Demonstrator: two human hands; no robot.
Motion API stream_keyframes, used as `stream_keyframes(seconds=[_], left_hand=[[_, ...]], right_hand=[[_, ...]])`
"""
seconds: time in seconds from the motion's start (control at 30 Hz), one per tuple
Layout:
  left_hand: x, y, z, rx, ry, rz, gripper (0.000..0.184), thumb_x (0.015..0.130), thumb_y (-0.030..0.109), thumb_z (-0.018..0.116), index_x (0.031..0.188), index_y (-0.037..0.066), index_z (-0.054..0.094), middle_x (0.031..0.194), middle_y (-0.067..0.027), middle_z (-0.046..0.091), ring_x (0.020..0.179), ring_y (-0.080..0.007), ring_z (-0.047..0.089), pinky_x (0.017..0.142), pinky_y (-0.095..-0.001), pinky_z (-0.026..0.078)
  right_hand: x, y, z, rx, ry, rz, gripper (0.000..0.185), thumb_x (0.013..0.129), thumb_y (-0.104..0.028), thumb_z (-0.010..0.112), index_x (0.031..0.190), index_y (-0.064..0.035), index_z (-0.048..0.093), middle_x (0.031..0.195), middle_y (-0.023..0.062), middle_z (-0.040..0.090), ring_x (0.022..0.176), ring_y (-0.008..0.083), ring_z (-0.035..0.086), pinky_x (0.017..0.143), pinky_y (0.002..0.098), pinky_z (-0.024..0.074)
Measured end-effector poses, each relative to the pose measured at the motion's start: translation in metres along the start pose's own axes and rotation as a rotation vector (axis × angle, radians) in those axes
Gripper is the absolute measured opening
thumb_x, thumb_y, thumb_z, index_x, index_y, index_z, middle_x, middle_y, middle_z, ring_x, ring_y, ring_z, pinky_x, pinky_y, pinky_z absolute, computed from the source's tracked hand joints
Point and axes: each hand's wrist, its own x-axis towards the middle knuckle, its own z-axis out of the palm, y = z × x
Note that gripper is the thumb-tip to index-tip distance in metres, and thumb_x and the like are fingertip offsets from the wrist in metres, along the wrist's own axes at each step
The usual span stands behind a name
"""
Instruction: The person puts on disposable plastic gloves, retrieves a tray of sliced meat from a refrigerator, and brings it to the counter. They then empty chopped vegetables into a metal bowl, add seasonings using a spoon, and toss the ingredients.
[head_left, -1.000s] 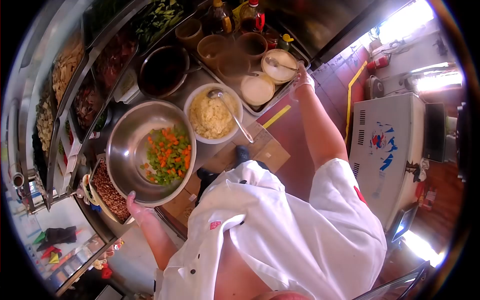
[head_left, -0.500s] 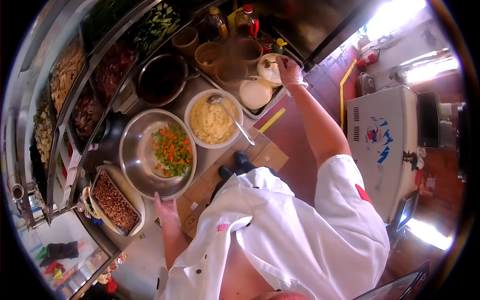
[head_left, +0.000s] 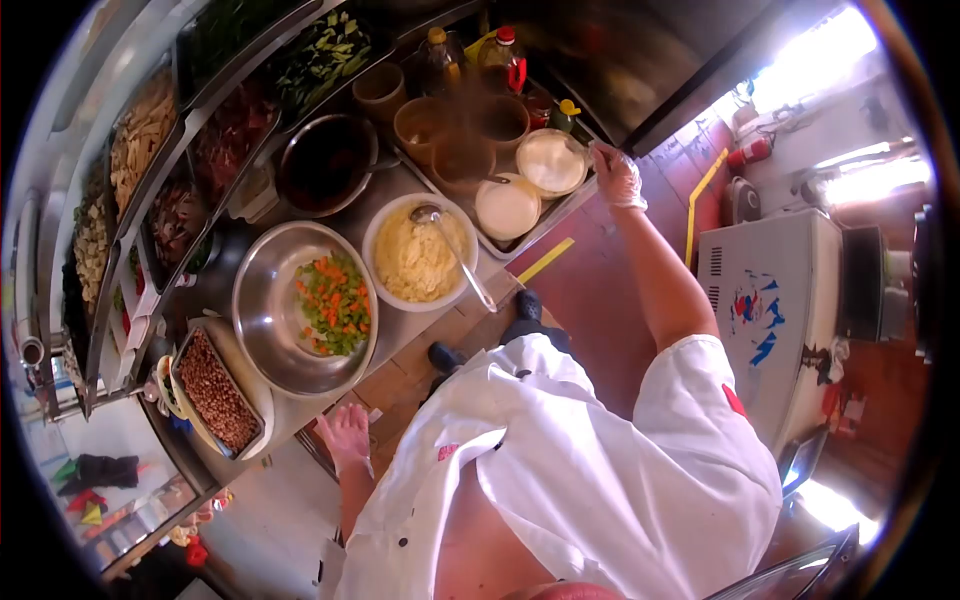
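A clear glove covers my left hand [head_left: 345, 436], which is off the steel bowl [head_left: 262, 318] with its fingers spread. Diced carrot and green vegetable [head_left: 335, 305] lie in that bowl. My right hand [head_left: 617, 178], also gloved, has its fingers closed at the handle of a spoon [head_left: 570, 148] over a round container of white powder [head_left: 551, 163]. Beside it stands a second container with white contents [head_left: 508, 207]. Between the containers and the steel bowl sits a white bowl of yellow, crumbly food [head_left: 420, 250], with a metal spoon [head_left: 455, 255] resting in it.
A tray of brown beans or nuts [head_left: 215, 392] stands left of the steel bowl. Behind are a pot of dark liquid [head_left: 326, 166], brown tubs [head_left: 462, 160], bottles [head_left: 503, 62] and ingredient bins [head_left: 145, 140]. A white freezer [head_left: 765, 310] is at the right.
My left hand has let go of the steel bowl's rim and drawn back, opening. My right hand dipped over the powder container and has moved back to its right edge.
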Motion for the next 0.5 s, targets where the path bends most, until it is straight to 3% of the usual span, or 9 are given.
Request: stream_keyframes(seconds=[0.03, 0.07, 0.17, 0.27, 0.37, 0.4, 0.43, 0.5], left_hand=[[-0.002, -0.005, 0.01, 0.0, 0.006, 0.057, 0.098, 0.091, 0.068, 0.06, 0.149, -0.006, 0.03, 0.148, -0.0194, 0.04, 0.138, -0.0363, 0.041, 0.118, -0.0515, 0.034], [-0.004, -0.01, 0.023, 0.001, 0.011, 0.113, 0.098, 0.091, 0.068, 0.059, 0.149, -0.006, 0.03, 0.148, -0.0195, 0.039, 0.139, -0.0364, 0.041, 0.119, -0.0509, 0.033], [0.004, -0.012, 0.056, 0.028, 0.138, 0.227, 0.09, 0.096, 0.061, 0.057, 0.149, -0.006, 0.03, 0.151, -0.0191, 0.039, 0.14, -0.0341, 0.041, 0.12, -0.0488, 0.033], [0.0, -0.011, 0.095, 0.162, 0.06, 0.395, 0.076, 0.1, 0.051, 0.055, 0.147, -0.006, 0.035, 0.153, -0.0181, 0.04, 0.141, -0.0311, 0.042, 0.119, -0.048, 0.035], [0.043, 0.0, 0.085, 0.076, 0.142, 0.367, 0.06, 0.103, 0.039, 0.052, 0.146, -0.001, 0.04, 0.151, -0.0159, 0.044, 0.139, -0.03, 0.045, 0.119, -0.0473, 0.036], [0.043, 0.0, 0.086, 0.032, 0.181, 0.392, 0.059, 0.101, 0.037, 0.054, 0.145, 0.0, 0.042, 0.149, -0.0155, 0.046, 0.137, -0.0303, 0.047, 0.118, -0.0468, 0.037], [0.022, -0.002, 0.113, -0.013, 0.22, 0.417, 0.058, 0.099, 0.035, 0.055, 0.144, 0.001, 0.043, 0.147, -0.0151, 0.049, 0.135, -0.0306, 0.049, 0.117, -0.0464, 0.038], [-0.02, 0.013, 0.171, -0.011, 0.357, 0.448, 0.057, 0.095, 0.032, 0.059, 0.141, 0.002, 0.047, 0.144, -0.0146, 0.052, 0.131, -0.031, 0.052, 0.114, -0.0458, 0.039]], right_hand=[[0.003, 0.012, 0.008, 0.076, -0.017, 0.073, 0.027, 0.097, -0.03, 0.064, 0.11, -0.0082, 0.074, 0.095, 0.0168, 0.074, 0.09, 0.0317, 0.072, 0.08, 0.0409, 0.0547], [0.001, 0.026, 0.022, 0.109, 0.039, 0.112, 0.028, 0.097, -0.03, 0.067, 0.114, -0.0089, 0.074, 0.085, 0.0137, 0.075, 0.079, 0.0194, 0.072, 0.077, 0.0338, 0.054], [0.027, 0.065, 0.032, 0.162, -0.045, 0.481, 0.028, 0.094, -0.032, 0.071, 0.102, -0.0057, 0.076, 0.074, 0.0054, 0.071, 0.067, 0.0139, 0.065, 0.067, 0.0298, 0.0515], [0.027, 0.067, 0.028, 0.435, -0.033, 0.679, 0.028, 0.093, -0.034, 0.072, 0.091, -0.0063, 0.075, 0.072, 0.0026, 0.069, 0.063, 0.0115, 0.061, 0.062, 0.0288, 0.0488], [0.029, 0.054, 0.016, 0.666, 0.013, 0.711, 0.029, 0.092, -0.034, 0.073, 0.086, -0.0058, 0.074, 0.073, 0.0023, 0.07, 0.062, 0.0109, 0.061, 0.059, 0.0288, 0.0481], [0.029, 0.043, 0.003, 0.613, -0.007, 0.685, 0.03, 0.09, -0.034, 0.074, 0.086, -0.0039, 0.073, 0.072, 0.0029, 0.069, 0.061, 0.0119, 0.061, 0.058, 0.0292, 0.0484], [0.033, 0.032, -0.008, 0.413, -0.043, 0.684, 0.026, 0.095, -0.031, 0.069, 0.091, -0.0058, 0.075, 0.067, 0.0015, 0.067, 0.057, 0.0105, 0.057, 0.054, 0.0282, 0.0448], [0.036, 0.038, -0.009, 0.506, 0.002, 0.668, 0.028, 0.094, -0.031, 0.07, 0.087, -0.0043, 0.073, 0.066, 0.0014, 0.067, 0.056, 0.0109, 0.057, 0.053, 0.0286, 0.0437]])
